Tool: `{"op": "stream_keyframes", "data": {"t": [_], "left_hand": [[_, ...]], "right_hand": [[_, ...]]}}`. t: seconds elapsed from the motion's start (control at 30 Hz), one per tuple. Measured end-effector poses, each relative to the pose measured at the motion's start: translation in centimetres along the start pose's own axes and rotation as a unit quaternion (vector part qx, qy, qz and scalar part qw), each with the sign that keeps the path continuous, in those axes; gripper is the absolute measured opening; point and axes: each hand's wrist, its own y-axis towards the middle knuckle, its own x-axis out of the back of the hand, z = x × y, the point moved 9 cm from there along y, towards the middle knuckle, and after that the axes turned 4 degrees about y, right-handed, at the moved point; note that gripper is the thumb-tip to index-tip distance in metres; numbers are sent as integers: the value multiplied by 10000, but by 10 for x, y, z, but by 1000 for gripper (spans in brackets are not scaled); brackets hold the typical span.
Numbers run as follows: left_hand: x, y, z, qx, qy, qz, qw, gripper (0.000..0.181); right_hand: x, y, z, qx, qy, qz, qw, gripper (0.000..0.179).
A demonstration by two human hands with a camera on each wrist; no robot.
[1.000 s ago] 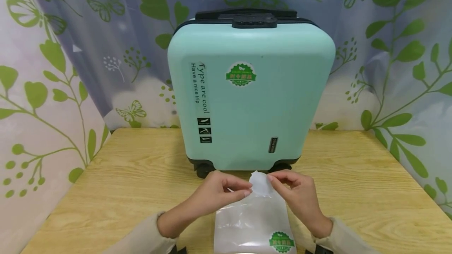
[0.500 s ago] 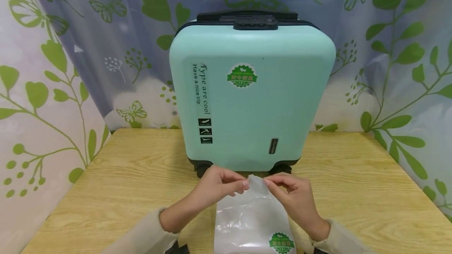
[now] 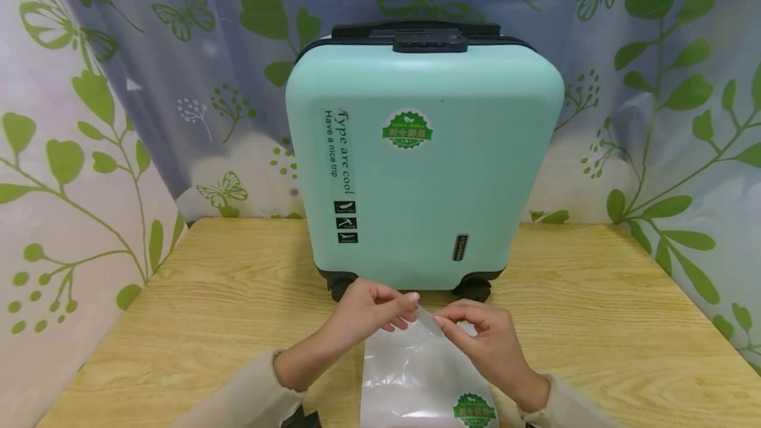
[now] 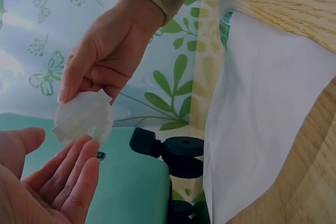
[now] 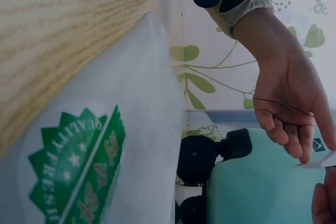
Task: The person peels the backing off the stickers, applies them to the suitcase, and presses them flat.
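My right hand (image 3: 487,342) pinches a round, pale sticker (image 4: 79,121), white on the side facing the left wrist camera, with a small pointed bit at its edge. In the head view it shows nearly edge-on between the hands. My left hand (image 3: 374,312) is beside it: in the left wrist view its fingertips (image 4: 86,150) overlap the sticker's lower edge, and the thumb stands apart. Below lies a glossy white backing sheet (image 3: 410,382) on the table, bearing a green badge sticker (image 3: 473,410) at its near right corner.
A mint-green suitcase (image 3: 428,197) stands upright right behind the hands, on black wheels (image 3: 472,289). It has a green badge sticker (image 3: 407,129) high on its front. A leaf-patterned curtain (image 3: 220,84) surrounds the wooden table (image 3: 238,269).
The sticker has turned from facing the head camera to nearly edge-on. My right hand has moved slightly left and down; my left thumb has lifted a little.
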Motion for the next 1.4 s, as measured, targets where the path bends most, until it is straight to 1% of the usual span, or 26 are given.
{"op": "stream_keyframes", "data": {"t": [0.13,0.27,0.4,0.5,0.67,0.9,1.1,1.27,1.4], "left_hand": [[-1,1,2,23,77,-23,10000,38],[-3,1,4,32,27,11,10000,31],[-4,1,4,29,-108,66,9999,25],[-5,0,3,23,-187,90,9998,23],[-7,-4,1,30,-310,133,9994,21],[-7,-5,3,13,-344,190,9992,20],[-6,-5,6,58,-350,208,9992,18],[-5,-6,6,64,-359,200,9991,17],[-2,-7,5,16,-318,155,9994,18]], "right_hand": [[-4,-1,1,3,-91,222,9997,18],[-7,-1,5,169,-62,305,9994,20],[-6,-2,2,62,-13,299,9995,21],[-7,-5,-3,-66,36,288,9996,18],[-7,-9,-11,-135,127,254,9995,15],[-9,-13,-20,-687,337,224,9968,14],[-12,-14,-22,-947,529,257,9938,10],[-13,-14,-23,-1018,632,282,9924,9],[-14,-15,-22,-939,700,275,9927,11]]}}
